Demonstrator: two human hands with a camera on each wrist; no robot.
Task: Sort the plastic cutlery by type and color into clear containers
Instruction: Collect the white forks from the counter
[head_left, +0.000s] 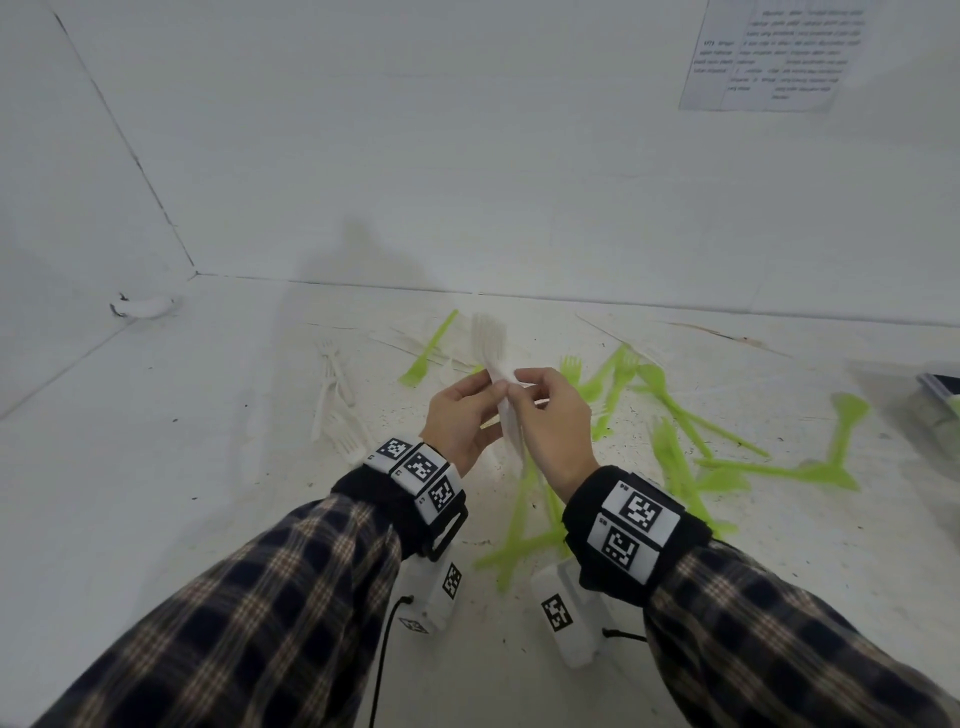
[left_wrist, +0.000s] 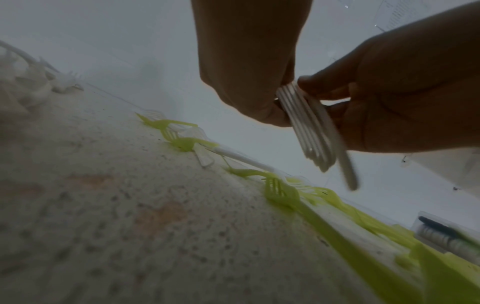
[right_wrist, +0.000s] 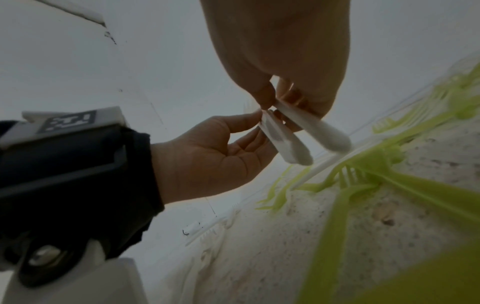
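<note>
White walls meet in a corner behind a speckled white tabletop (head_left: 156, 519), and a printed paper sheet (head_left: 769, 52) hangs on the far wall at upper right. Above the middle of the table, both hands are raised and meet around a small stack of white plastic forks (head_left: 491, 343), tines pointing away from the person. The left hand (head_left: 460, 415) curls its fingers and thumb around the stack's handles; from the left wrist view the nested handles (left_wrist: 306, 127) show clearly. The right hand (head_left: 550, 421) pinches one white fork handle (right_wrist: 319, 131) that angles apart from the rest. Lime-green plastic forks (head_left: 675, 415) lie scattered across the table to the right and beneath the wrists. Several loose white plastic forks (head_left: 335, 395) rest to the left. A clear plastic container (head_left: 935, 410) sits at the right edge, its contents too blurred to tell.
</note>
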